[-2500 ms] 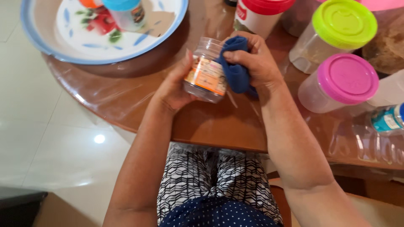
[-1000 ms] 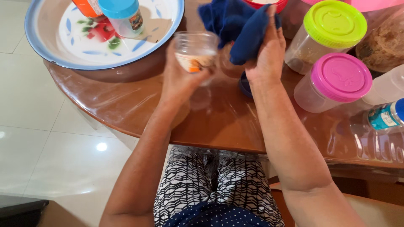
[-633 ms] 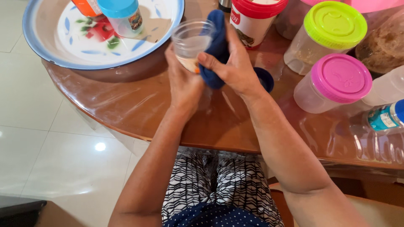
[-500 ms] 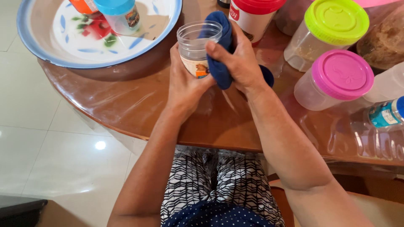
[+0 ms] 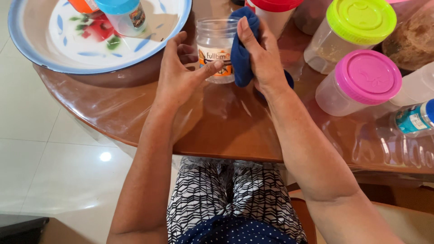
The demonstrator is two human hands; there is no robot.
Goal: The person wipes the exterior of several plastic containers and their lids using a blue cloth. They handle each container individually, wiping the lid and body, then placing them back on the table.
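Note:
A small clear plastic jar (image 5: 213,39) with an orange and white label stands upright and lidless on the brown table (image 5: 226,126). My left hand (image 5: 178,77) is beside it with fingers spread; only the thumb rests on the label. My right hand (image 5: 266,61) grips a dark blue cloth (image 5: 241,61) and presses it against the jar's right side and rim. A dark blue lid (image 5: 288,79) peeks out from behind my right wrist.
A round white tray (image 5: 27,49) with a blue rim holds a blue-lidded jar (image 5: 120,13) and an orange container (image 5: 83,5) at the back left. Red-lidded (image 5: 275,9), green-lidded (image 5: 357,22) and pink-lidded (image 5: 368,74) containers stand to the right, with a plastic bottle (image 5: 413,117) lying nearby.
The jar was held up and wiped with the cloth; now it stands on the table. My left hand has loosened its grasp and spread its fingers. The cloth stays against the jar.

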